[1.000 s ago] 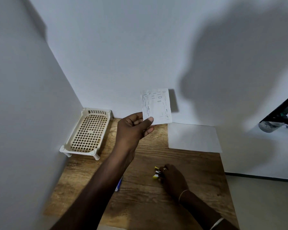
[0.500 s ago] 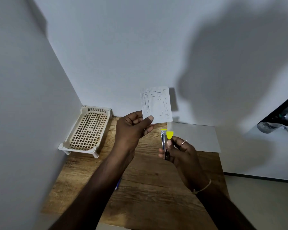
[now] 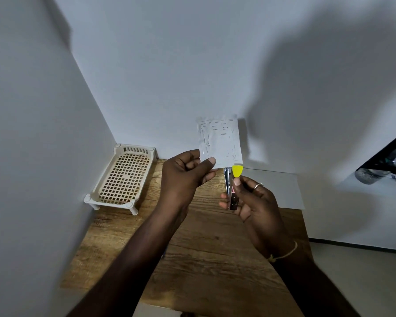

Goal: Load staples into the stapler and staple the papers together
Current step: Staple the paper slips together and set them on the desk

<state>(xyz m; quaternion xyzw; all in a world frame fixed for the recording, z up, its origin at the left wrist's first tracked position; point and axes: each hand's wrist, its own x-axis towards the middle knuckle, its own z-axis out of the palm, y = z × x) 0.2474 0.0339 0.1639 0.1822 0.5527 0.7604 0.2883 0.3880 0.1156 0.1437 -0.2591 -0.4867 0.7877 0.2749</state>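
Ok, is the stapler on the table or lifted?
Lifted: the right hand grips the stapler upright in the air, just below the paper the left hand pinches.

**Desk:** What hems in the bench (image 3: 192,282)?

**Photographer:** The left wall (image 3: 32,156) and the rear wall (image 3: 192,65). A cream lattice tray (image 3: 121,177) stands in the back-left corner.

**Desk:** Where is passage open?

**Photographer:** Bare wood runs along the near edge, and the right side opens to the floor (image 3: 364,282). A white sheet (image 3: 274,188) lies flat at back right. Above the centre, the left grip (image 3: 183,177) on a paper slip (image 3: 222,143) and the right grip (image 3: 258,207) on the stapler (image 3: 232,201) hang close together.
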